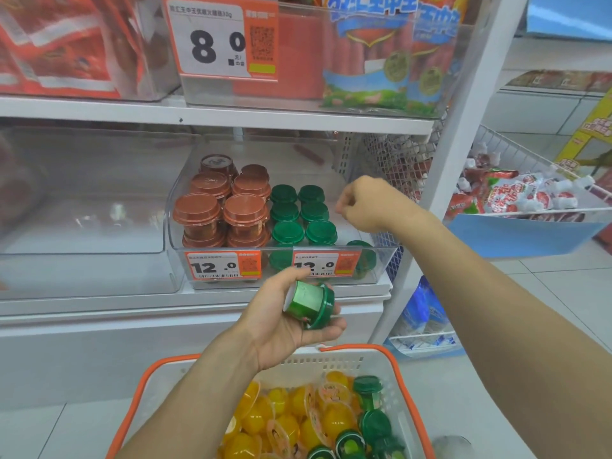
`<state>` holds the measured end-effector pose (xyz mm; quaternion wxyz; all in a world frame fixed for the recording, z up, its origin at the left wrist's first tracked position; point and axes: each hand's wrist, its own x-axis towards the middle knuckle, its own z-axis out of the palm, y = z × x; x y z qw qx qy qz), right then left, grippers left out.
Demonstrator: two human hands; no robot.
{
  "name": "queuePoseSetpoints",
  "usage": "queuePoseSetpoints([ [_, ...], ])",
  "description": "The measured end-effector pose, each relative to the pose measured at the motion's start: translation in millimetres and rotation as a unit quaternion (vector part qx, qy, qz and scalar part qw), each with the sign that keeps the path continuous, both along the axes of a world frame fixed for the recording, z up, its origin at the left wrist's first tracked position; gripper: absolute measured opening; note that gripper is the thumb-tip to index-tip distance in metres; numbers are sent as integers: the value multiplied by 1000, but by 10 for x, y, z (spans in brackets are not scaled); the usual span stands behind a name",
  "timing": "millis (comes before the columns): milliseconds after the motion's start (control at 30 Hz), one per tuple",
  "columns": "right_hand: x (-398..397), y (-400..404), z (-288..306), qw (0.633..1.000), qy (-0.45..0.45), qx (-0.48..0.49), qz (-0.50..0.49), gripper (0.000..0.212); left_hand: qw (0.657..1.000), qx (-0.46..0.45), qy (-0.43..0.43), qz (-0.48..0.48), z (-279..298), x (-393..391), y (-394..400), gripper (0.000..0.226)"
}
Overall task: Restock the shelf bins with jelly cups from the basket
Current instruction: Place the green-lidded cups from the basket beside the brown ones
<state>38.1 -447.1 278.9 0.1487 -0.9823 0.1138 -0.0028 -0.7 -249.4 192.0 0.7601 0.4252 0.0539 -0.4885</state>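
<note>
My left hand (281, 321) holds a green jelly cup (309, 304) on its side, just below the front of the clear shelf bin (381, 260). Inside that bin stand stacked brown cups (222, 207) on the left and green cups (303, 213) on the right. My right hand (366, 203) hovers over the bin's bare right side with fingers curled, and nothing shows in it. The white basket with orange rim (397, 369) sits below, filled with yellow jelly cups (281, 422) and green cups (374, 422).
An empty clear bin (82, 210) stands to the left on the same shelf. Above is a shelf of sausage packs (381, 61) with a price tag. A white upright post (447, 160) and a wire basket of snacks (516, 193) are to the right.
</note>
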Motion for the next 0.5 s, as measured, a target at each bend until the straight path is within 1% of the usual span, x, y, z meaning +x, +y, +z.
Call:
queuePoseSetpoints([
  [33,-49,42,83,1000,-16,14,9,19,1000,-23,-1,8,57,-4,13,46],
  [67,-104,79,171,998,-8,49,29,16,999,-48,1,17,113,-6,26,48],
  [133,-248,164,343,981,64,153,101,20,994,-104,16,43,229,-12,42,50],
  [200,-373,224,464,950,136,218,179,38,983,-161,32,87,319,-9,43,47],
  [267,-429,267,479,933,153,231,229,52,969,-205,41,129,374,-5,33,51],
  [300,-430,288,452,932,135,231,243,55,966,-210,41,144,393,-3,30,53],
  [367,-402,342,374,932,66,244,261,52,969,-191,24,155,421,-2,36,54],
  [433,-371,369,288,918,17,284,277,46,978,-152,-19,143,451,7,59,54],
  [500,-339,359,227,904,-10,328,273,42,984,-108,-70,126,465,46,89,58],
])
